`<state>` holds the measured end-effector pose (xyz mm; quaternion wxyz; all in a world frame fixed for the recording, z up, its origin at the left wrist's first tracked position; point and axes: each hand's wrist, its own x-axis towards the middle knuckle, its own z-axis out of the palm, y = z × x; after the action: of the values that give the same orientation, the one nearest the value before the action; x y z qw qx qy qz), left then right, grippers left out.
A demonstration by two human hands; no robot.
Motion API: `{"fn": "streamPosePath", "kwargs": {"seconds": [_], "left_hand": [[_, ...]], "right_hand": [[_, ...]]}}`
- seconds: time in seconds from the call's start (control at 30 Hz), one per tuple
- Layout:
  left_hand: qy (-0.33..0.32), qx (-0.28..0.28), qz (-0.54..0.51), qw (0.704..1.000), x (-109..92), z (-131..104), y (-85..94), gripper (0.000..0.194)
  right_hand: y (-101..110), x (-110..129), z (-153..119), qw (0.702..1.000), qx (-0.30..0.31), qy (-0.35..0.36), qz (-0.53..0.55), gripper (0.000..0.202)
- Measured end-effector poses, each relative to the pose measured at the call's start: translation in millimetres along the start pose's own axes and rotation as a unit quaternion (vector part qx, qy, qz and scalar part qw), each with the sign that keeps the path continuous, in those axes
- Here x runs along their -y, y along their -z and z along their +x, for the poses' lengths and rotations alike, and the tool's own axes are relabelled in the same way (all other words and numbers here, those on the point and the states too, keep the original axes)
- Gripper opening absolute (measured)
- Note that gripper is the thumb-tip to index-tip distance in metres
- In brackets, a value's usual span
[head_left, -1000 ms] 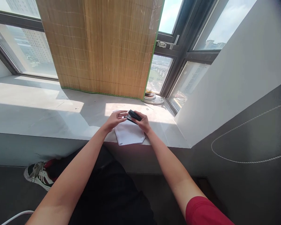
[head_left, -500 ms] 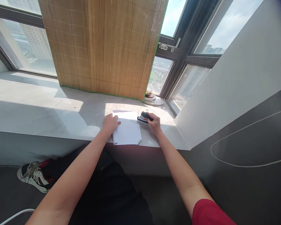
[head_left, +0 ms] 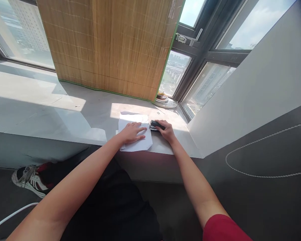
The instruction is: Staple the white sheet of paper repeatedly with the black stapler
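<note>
Your left hand [head_left: 133, 132] lies flat, fingers spread, on the white paper [head_left: 135, 143] at the near edge of the pale stone sill [head_left: 65, 113]. Nothing is gripped there, just palm and fingers pressing the sheets down. Your right hand [head_left: 167, 130] is curled around the black stapler [head_left: 156, 125], which sits at the paper's right edge near the far corner, its nose touching or just over the sheets; whether the paper is actually inside the mouth is too small to tell.

That paper looks light and limp, and it would likely slide easily on such a smooth sill, so the flat palm is a sensible hold; pinching a corner would probably crease it. The far end of the stack shows fine print or a pattern, blurred here. The stapler looks stiff, compact and heavier than the sheets, and is best gripped from above along its top arm, roughly where your fingers already wrap it.

As for containers, the only candidate is a small stack of round dishes [head_left: 165, 100] at the back right of the sill, by the foot of the bamboo blind [head_left: 110, 50]. Something yellowish sits on top, too small to identify. It's well apart from both hands.
</note>
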<state>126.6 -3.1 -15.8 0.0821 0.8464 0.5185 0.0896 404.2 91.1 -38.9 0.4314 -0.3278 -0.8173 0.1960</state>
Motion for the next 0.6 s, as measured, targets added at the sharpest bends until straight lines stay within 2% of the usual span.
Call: {"fn": "streamPosePath", "kwargs": {"seconds": [0.23, 0.43, 0.6], "left_hand": [[-0.009, 0.058, -0.017, 0.998, -19.6, 3.2, 1.2, 0.068], [-0.043, 0.076, -0.046, 0.995, -22.2, 1.5, 3.5, 0.066], [-0.029, 0.070, -0.048, 0.996, -22.8, 3.6, 1.4, 0.072]], "right_hand": [[-3.1, 6.2, -0.7, 0.998, 0.023, 0.034, -0.054, 0.040], [-9.3, 4.1, 2.4, 0.991, 0.029, 0.066, -0.113, 0.042], [-13.4, 7.0, 3.9, 0.987, 0.043, 0.061, -0.145, 0.043]]}}
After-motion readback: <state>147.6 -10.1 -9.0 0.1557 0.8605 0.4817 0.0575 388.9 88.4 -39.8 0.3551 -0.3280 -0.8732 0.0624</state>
